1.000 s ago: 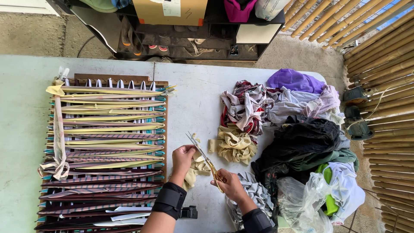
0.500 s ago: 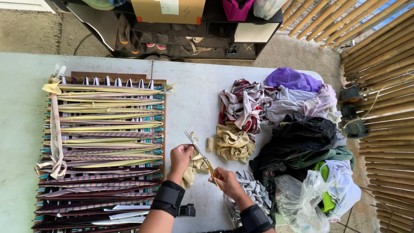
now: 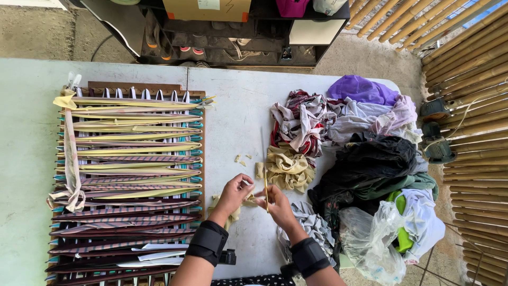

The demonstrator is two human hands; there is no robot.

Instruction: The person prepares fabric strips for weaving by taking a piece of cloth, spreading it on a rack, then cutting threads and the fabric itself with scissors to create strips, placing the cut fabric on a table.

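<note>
Right hand: the right hand (image 3: 276, 203) is curled closed around the gold handles of a pair of scissors (image 3: 265, 182), held blade-up so the tool reads as a thin upright line; whether the blades are parted cannot be told.
Left hand: the left hand (image 3: 234, 191) is pinched shut on a beige cloth strip (image 3: 227, 209), fingertips meeting the right hand's just above the white table (image 3: 233, 114).
Cloth in hand: the strip hangs from the left fingers down toward the near edge, at the table's middle, just right of the loom.
Step in hand: by the look of it, a trimming cut on the strip, the scissors set close against the pinched end.
Evidence of cutting: small beige snippets (image 3: 241, 158) lie on the table just beyond the hands.
Next move calls for: judging from the grip, keeping the strip taut in the left fingers while the blades are lined up on the cloth, clear of the fingertips.
Right of the hands: a crumpled beige cloth heap (image 3: 286, 168), then a larger pile of mixed rags (image 3: 365, 132) in purple, white, black and green.
Near right: a clear plastic bag (image 3: 370, 241) at the table corner.
Left of the hands: a wooden frame loom (image 3: 135, 175) strung with yellow and dark striped strips.
Far side: a dark shelf unit (image 3: 233, 37) beyond the table.
</note>
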